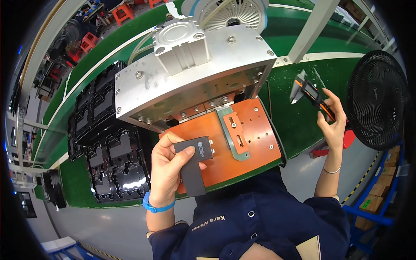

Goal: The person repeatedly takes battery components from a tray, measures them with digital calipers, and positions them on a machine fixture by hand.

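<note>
My left hand (167, 169) grips a flat dark grey rectangular part (193, 164) with metal tabs at its upper end, holding it over the orange base plate (255, 130) of a metal press fixture (190, 78). My right hand (331, 123) is raised to the right and holds a digital caliper (308, 93) with orange trim, its jaws pointing up and left. A grey metal bracket (232, 130) is bolted on the orange plate.
Black trays (112, 160) with several dark parts are stacked at the left on the green table (299, 117). A black fan (377, 99) stands at the right. A white fan (232, 15) sits behind the fixture. Cardboard boxes (377, 190) lie lower right.
</note>
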Available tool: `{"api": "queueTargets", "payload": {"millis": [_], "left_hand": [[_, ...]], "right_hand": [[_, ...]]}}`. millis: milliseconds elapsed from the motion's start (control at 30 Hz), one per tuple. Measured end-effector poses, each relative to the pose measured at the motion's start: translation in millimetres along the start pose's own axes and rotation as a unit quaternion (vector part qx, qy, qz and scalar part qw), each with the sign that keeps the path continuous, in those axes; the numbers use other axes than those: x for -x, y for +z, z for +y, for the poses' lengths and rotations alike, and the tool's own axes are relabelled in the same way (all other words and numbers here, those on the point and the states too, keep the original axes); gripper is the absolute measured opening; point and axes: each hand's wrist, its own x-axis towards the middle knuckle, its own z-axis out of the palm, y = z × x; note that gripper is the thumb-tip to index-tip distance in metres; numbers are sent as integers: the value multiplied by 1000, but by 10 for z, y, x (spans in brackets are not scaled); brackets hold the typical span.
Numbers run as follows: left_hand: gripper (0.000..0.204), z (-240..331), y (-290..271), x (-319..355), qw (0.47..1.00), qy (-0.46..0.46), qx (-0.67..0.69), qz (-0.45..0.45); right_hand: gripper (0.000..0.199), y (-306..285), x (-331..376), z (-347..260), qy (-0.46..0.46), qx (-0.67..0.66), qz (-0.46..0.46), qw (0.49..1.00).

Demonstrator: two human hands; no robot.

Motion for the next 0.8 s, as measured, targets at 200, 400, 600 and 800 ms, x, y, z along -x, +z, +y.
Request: {"api": "queueTargets", "payload": {"millis": [200, 400, 600, 800], "left_hand": [[14, -18, 31, 1, 1000, 1, -3, -5], [15, -52, -2, 16, 1000, 3, 6, -12], [16, -46, -23, 24, 1000, 5, 18, -20], [16, -37, -20, 6, 1000, 5, 19, -17]], "right_hand": [[50, 444, -136, -804, -201, -62, -90, 973], [50, 739, -190, -943, -271, -70, -100, 955], [54, 763, -179, -947, -287, -69, -109, 949], [53, 779, -179, -935, -309, -48, -87, 946]]}}
